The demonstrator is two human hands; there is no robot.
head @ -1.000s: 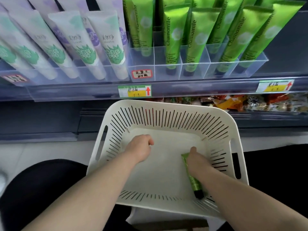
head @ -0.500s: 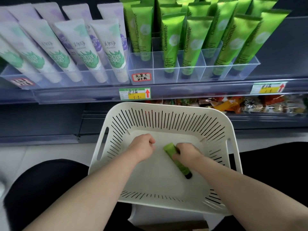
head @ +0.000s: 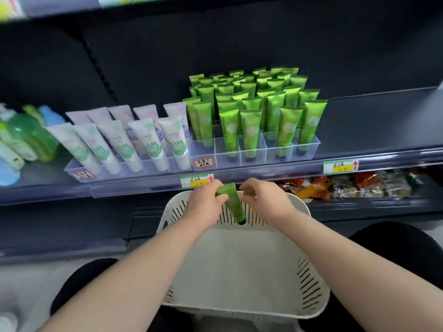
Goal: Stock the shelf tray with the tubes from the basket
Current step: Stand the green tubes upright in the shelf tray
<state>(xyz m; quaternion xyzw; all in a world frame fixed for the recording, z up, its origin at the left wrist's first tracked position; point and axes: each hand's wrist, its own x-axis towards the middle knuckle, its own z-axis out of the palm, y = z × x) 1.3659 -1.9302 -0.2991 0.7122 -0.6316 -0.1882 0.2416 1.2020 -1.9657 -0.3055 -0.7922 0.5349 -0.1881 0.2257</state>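
Observation:
Above the far rim of the white slotted basket [head: 311, 283], my left hand [head: 203, 204] grips a small green tube [head: 233, 204] by its upper end, black cap pointing down. My right hand [head: 266, 200] hovers just right of the tube's top with fingers loosely curled and apart, holding nothing. The basket rests on my lap and no other tubes show inside it. On the shelf ahead stands the clear divided tray [head: 309, 149], filled with upright green Chamomile tubes [head: 249, 133]. Its front left cell, behind a handwritten label [head: 203, 163], looks vacant.
A second clear tray of white and lilac tubes [head: 148, 142] sits left of the green one, with green and blue bottles [head: 26, 140] further left. Snack packets [head: 347, 185] fill the lower shelf at right. Price tags [head: 196, 180] hang on the shelf edge.
My right hand picked the green tube off the basket floor, both hands rose to the basket's far rim, and the tube is now in my left hand. My view tilted up.

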